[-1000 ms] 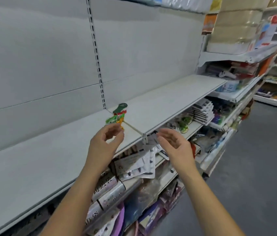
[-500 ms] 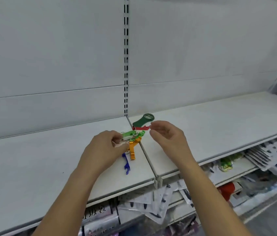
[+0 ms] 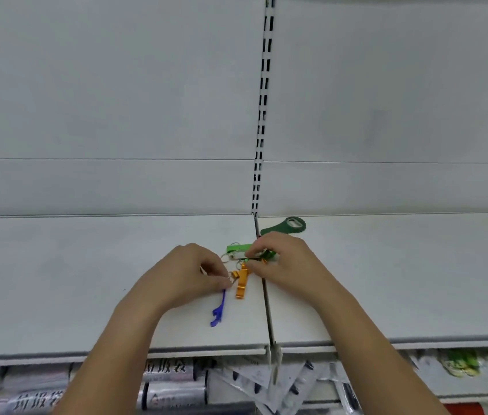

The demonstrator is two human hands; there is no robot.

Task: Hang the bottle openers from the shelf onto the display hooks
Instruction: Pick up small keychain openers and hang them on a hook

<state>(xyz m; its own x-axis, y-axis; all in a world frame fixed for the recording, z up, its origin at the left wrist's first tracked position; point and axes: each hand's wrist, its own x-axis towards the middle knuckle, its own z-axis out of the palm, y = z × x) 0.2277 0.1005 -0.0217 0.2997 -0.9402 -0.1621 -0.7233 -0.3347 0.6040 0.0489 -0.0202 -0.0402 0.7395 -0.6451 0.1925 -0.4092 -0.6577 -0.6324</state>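
Observation:
Several small coloured bottle openers lie in a heap on the white shelf point(image 3: 87, 280) near the seam between two shelf boards. My left hand point(image 3: 189, 277) pinches the key ring of the blue opener point(image 3: 218, 310), which lies flat toward the front. An orange opener point(image 3: 241, 284) lies between my hands. My right hand point(image 3: 284, 262) pinches a green opener point(image 3: 262, 256) and covers part of it. A light green opener point(image 3: 238, 248) lies just behind. A large dark green opener point(image 3: 284, 226) rests at the back. No display hooks are in view.
A slotted upright point(image 3: 262, 115) runs up the white back panel above the heap. Below the shelf's front edge, packaged goods point(image 3: 171, 384) and hanging packets point(image 3: 266, 381) fill the lower tier.
My view has turned left and closer to face the shelf squarely. My right hand moved from the dark green opener down to the small green one. My left hand slid down onto the blue opener's ring.

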